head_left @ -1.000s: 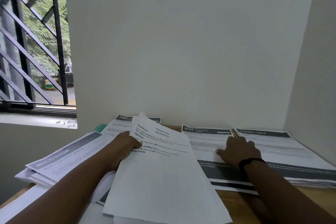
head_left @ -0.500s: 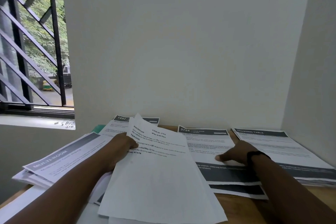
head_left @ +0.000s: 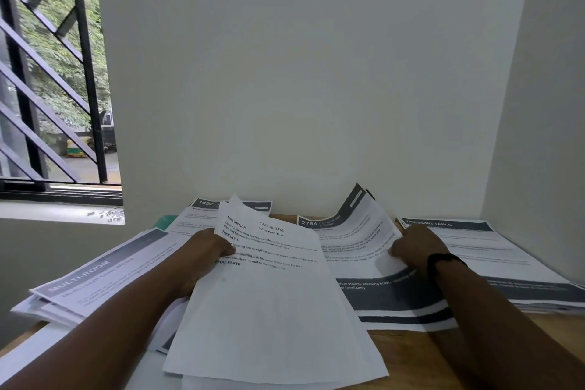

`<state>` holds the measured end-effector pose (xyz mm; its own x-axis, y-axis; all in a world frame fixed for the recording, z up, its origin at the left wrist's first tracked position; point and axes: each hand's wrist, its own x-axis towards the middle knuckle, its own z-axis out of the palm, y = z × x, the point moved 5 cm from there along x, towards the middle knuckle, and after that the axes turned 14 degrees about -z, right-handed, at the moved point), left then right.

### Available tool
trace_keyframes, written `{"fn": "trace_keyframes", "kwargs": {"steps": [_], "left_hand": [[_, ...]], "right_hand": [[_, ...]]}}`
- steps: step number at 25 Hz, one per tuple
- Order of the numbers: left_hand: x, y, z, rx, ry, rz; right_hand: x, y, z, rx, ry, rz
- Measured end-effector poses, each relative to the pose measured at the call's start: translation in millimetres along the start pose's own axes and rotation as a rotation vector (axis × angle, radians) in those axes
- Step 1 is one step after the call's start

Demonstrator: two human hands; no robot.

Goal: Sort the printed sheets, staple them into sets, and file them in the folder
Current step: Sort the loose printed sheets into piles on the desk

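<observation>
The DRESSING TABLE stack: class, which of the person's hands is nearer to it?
Right. The right hand grips a lifted sheet just beside the DRESSING TABLE stack's left edge; the left hand holds the Wipe Wall Tiles sheet, far across the desk.

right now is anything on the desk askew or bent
Yes. The 2754 sheet is curled up off its pile where the right hand lifts it. The 2762 sheet in the left hand lies slanted across the piles.

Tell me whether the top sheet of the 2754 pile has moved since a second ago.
Yes. The right hand has lifted the top sheet, its far edge curling up against the wall.
</observation>
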<state>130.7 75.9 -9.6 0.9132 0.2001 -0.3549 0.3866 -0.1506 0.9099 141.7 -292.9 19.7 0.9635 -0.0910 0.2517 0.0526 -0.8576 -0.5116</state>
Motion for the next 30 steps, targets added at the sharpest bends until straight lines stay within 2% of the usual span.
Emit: {"fn": "trace_keyframes", "kwargs": {"steps": [4, 9, 11, 14, 16, 18, 20, 21, 22, 25, 26, 28, 30], "left_hand": [[-2, -1, 1, -0.022, -0.004, 0.001], [-2, 0, 0, -0.001, 0.01, 0.011], [-2, 1, 0, 0.027, 0.012, 0.014], [-4, 1, 0, 0.051, 0.003, 0.012], [-4, 1, -1, 0.061, 0.003, 0.008], [-6, 1, 0, 0.045, 0.007, 0.01], [-5, 0, 0, 0.018, 0.002, -0.006], [-6, 0, 0, -0.002, 0.001, -0.011], [-6, 0, 0, -0.03, 0.0, -0.011], [-11, 0, 1, -0.092, 0.006, -0.016], [-12, 0, 0, -0.082, 0.022, -0.006], [-13, 2, -2, -0.095, 0.031, 0.044], [-12, 4, 2, -0.182, -0.044, 0.067]], "right_hand": [[1, 4, -12, 0.022, 0.132, -0.043], [4, 10, -29, -0.13, 0.151, -0.072], [-4, 11, -54, -0.039, 0.361, -0.065], [-28, 20, -102, 0.148, 0.829, -0.008], [-29, 38, -115, 0.317, 0.937, 0.063], [-17, 48, -107, 0.537, 0.809, 0.13], [-10, 38, -78, 0.695, 0.529, 0.152], [-8, 27, -61, 0.69, 0.394, 0.128], [-7, 13, -45, 0.59, 0.256, 0.068], [-9, -34, 4, 0.035, -0.201, -0.201], [-13, -46, 17, -0.088, -0.293, -0.268], [-20, -58, 34, -0.158, -0.406, -0.284], [-24, -64, 47, -0.121, -0.463, -0.28]]}}
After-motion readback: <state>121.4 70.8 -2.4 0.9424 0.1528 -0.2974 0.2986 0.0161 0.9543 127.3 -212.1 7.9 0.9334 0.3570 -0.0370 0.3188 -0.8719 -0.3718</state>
